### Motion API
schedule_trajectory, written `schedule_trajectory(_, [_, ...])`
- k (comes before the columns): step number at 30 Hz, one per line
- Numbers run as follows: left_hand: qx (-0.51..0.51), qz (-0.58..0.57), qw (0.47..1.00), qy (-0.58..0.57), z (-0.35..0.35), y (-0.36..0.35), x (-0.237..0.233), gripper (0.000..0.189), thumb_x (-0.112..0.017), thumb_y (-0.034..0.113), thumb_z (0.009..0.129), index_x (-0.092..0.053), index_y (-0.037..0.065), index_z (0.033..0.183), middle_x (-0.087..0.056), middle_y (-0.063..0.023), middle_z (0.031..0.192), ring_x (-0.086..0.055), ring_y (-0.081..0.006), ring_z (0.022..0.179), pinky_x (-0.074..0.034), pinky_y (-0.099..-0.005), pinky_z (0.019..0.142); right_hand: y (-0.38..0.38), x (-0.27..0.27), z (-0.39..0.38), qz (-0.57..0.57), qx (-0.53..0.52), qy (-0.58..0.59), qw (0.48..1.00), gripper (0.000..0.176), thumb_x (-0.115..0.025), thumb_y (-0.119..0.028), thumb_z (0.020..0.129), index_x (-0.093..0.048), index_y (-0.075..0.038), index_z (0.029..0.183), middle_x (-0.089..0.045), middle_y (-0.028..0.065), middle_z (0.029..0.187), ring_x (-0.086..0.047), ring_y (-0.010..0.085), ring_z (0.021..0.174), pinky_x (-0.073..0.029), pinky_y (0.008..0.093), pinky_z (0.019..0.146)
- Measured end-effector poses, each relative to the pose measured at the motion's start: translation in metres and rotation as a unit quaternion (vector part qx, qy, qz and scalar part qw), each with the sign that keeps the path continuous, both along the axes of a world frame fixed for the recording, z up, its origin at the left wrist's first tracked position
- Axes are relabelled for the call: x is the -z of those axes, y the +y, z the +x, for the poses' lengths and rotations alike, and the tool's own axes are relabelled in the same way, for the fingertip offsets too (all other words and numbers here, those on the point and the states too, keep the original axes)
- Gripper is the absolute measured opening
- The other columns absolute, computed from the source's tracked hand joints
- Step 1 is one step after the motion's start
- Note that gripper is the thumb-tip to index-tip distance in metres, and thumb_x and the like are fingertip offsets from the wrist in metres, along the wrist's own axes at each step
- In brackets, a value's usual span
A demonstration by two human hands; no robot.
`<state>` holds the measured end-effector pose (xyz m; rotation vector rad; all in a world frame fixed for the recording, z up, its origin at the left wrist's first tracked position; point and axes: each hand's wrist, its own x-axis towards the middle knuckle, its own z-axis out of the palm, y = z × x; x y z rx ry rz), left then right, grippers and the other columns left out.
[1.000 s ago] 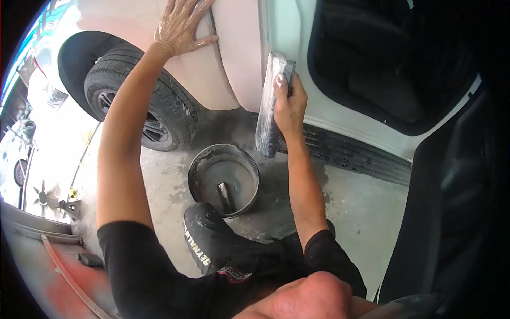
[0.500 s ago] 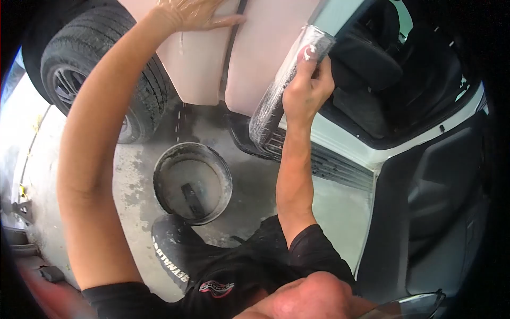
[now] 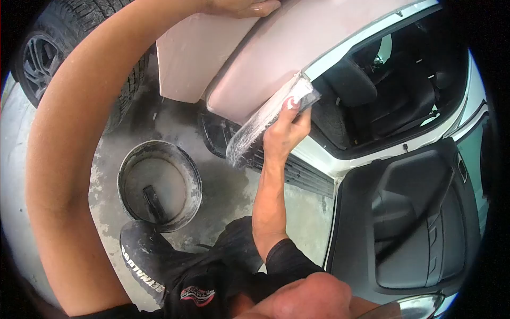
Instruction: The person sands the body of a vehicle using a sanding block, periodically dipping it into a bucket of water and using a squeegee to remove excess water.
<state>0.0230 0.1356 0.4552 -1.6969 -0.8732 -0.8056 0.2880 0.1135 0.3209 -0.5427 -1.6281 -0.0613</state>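
My right hand [image 3: 287, 130] is wrapped around one end of a long dark sanding block [image 3: 255, 123] smeared with white residue. Its thumb presses on the whitened upper end. The block lies slanted along the lower edge of a pinkish-white car body panel [image 3: 271, 48], beside the door opening. At the top edge of the view, my left hand [image 3: 241, 6] rests against the upper bodywork with its thumb stretched out. The rest of its fingers are cut off by the frame.
A round bucket [image 3: 123, 183] with cloudy water and a dark block-shaped object [image 3: 153, 203] stands on the wet concrete floor. A tyre [image 3: 119, 101] is at upper left. To the right are an open door with a black inner panel [image 3: 419, 212] and a ribbed side step [image 3: 308, 178].
The view has turned and shifted, so the car and bucket sit differently in it. My right hand and the sanding block appear lower and further left. My left hand is now more cut off.
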Motion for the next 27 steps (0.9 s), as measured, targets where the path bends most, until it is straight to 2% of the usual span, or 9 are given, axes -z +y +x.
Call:
schedule_trajectory(3, [-0.004,0.020,1.000,-0.001,0.000,0.003,0.001,0.078,-0.059,0.034,0.089,-0.030,0.030,0.161,-0.026,-0.0047,0.169,-0.016,-0.0218,0.158,-0.003,-0.0455,0.132,-0.017,-0.046,-0.001,-0.160,-0.031,0.014,0.987,0.043,-0.052,-0.026,0.106,-0.059,0.014,0.122,-0.066,0.0153,0.108,-0.060,0.0197,0.093,-0.048,0.0308,0.083])
schedule_trajectory(4, [-0.007,0.026,1.000,0.000,0.000,0.006,0.006,0.077,-0.058,0.033,0.089,-0.030,0.030,0.161,-0.027,-0.0045,0.169,-0.016,-0.0219,0.158,-0.003,-0.0455,0.132,-0.006,-0.045,0.001,-0.159,-0.074,0.045,0.983,0.044,-0.051,-0.025,0.106,-0.058,0.014,0.126,-0.066,0.0155,0.109,-0.060,0.0185,0.093,-0.048,0.0289,0.083])
schedule_trajectory(7, [-0.008,0.037,0.999,-0.006,-0.001,0.009,0.008,0.076,-0.057,0.032,0.089,-0.031,0.030,0.160,-0.027,-0.0041,0.168,-0.017,-0.0221,0.157,-0.003,-0.0453,0.132,-0.007,-0.008,-0.007,-0.094,-0.007,0.029,0.995,0.040,-0.050,-0.023,0.106,-0.059,0.014,0.120,-0.064,0.0108,0.100,-0.055,0.0160,0.086,-0.046,0.0292,0.078])
schedule_trajectory(8, [-0.001,0.029,1.000,-0.008,0.001,0.010,0.007,0.076,-0.056,0.031,0.089,-0.031,0.030,0.160,-0.027,-0.0040,0.168,-0.017,-0.0222,0.157,-0.003,-0.0453,0.132,0.002,0.007,-0.002,0.018,0.041,-0.028,0.999,0.039,-0.049,-0.023,0.107,-0.059,0.013,0.118,-0.061,0.0078,0.096,-0.052,0.0149,0.083,-0.045,0.0287,0.075])
schedule_trajectory(13, [-0.020,0.059,0.998,-0.005,-0.004,0.014,0.012,0.075,-0.052,0.026,0.088,-0.032,0.030,0.160,-0.028,-0.0049,0.168,-0.018,-0.0227,0.157,-0.005,-0.0456,0.132,-0.006,-0.044,-0.011,-0.124,-0.035,0.031,0.991,0.041,-0.048,-0.028,0.108,-0.061,0.011,0.108,-0.059,0.0089,0.087,-0.051,0.0154,0.078,-0.044,0.0317,0.071])
schedule_trajectory(18, [-0.003,0.035,0.999,-0.008,-0.004,0.008,0.008,0.075,-0.052,0.025,0.089,-0.031,0.030,0.160,-0.028,-0.0049,0.168,-0.017,-0.0224,0.157,-0.004,-0.0449,0.132,0.004,0.004,-0.004,0.021,0.007,-0.025,0.999,0.044,-0.049,-0.028,0.107,-0.059,0.014,0.114,-0.064,0.0113,0.092,-0.052,0.0171,0.080,-0.045,0.0343,0.072])
schedule_trajectory(21, [-0.010,0.040,0.999,-0.008,-0.004,0.009,0.008,0.075,-0.051,0.025,0.089,-0.030,0.030,0.160,-0.028,-0.0050,0.168,-0.017,-0.0225,0.157,-0.004,-0.0447,0.132,0.004,-0.038,0.001,-0.073,-0.021,-0.020,0.997,0.044,-0.050,-0.025,0.106,-0.057,0.016,0.121,-0.064,0.0102,0.096,-0.052,0.0169,0.080,-0.044,0.0340,0.073])
schedule_trajectory(22, [-0.017,0.044,0.999,-0.010,-0.004,0.011,0.012,0.075,-0.051,0.024,0.088,-0.031,0.030,0.160,-0.028,-0.0050,0.168,-0.017,-0.0225,0.157,-0.004,-0.0446,0.132,0.003,-0.045,-0.001,-0.139,-0.079,0.029,0.987,0.044,-0.050,-0.023,0.106,-0.057,0.015,0.126,-0.065,0.0100,0.098,-0.052,0.0168,0.079,-0.044,0.0336,0.072])
schedule_trajectory(27, [-0.012,0.038,0.999,-0.012,-0.005,0.011,0.007,0.077,-0.051,0.022,0.087,-0.030,0.031,0.160,-0.028,-0.0047,0.168,-0.018,-0.0217,0.157,-0.004,-0.0447,0.132,0.004,-0.003,-0.003,-0.010,-0.016,-0.024,1.000,0.042,-0.049,-0.023,0.106,-0.058,0.013,0.125,-0.066,0.0142,0.098,-0.056,0.0189,0.082,-0.045,0.0362,0.073])
